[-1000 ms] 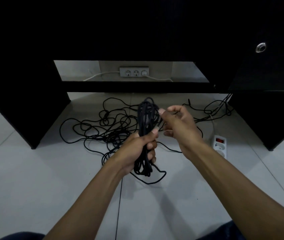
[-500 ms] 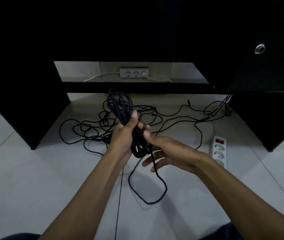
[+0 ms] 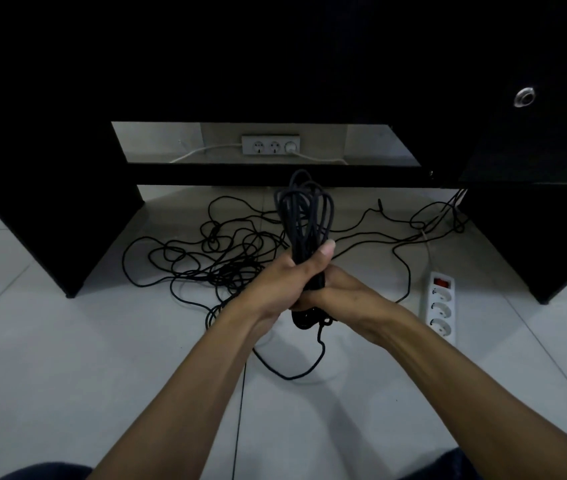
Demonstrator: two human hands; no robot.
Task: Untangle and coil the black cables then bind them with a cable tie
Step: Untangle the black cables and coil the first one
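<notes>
head view: gripping an upright, elongated coil of black cable (image 3: pixel 304 216) at its middle, left hand (image 3: pixel 283 278) curling round it with thumb pressing across the strands. right hand (image 3: pixel 339 294) wrapping the coil just below, touching the left hand. thin, matte, round-section loops fanning out above the hands; bunched lower loops hanging beneath, one strand trailing down in a curve onto the floor (image 3: pixel 67 375). lying beyond the hands, the loose tangle of black cable (image 3: pixel 212 254) sprawling over smooth pale tiles under the black table (image 3: pixel 50 202). resting to the right, a white plastic power strip (image 3: pixel 441 306) with a red switch. sitting on the wall behind, a grey socket panel (image 3: pixel 271 145) with a white cord plugged in.
</notes>
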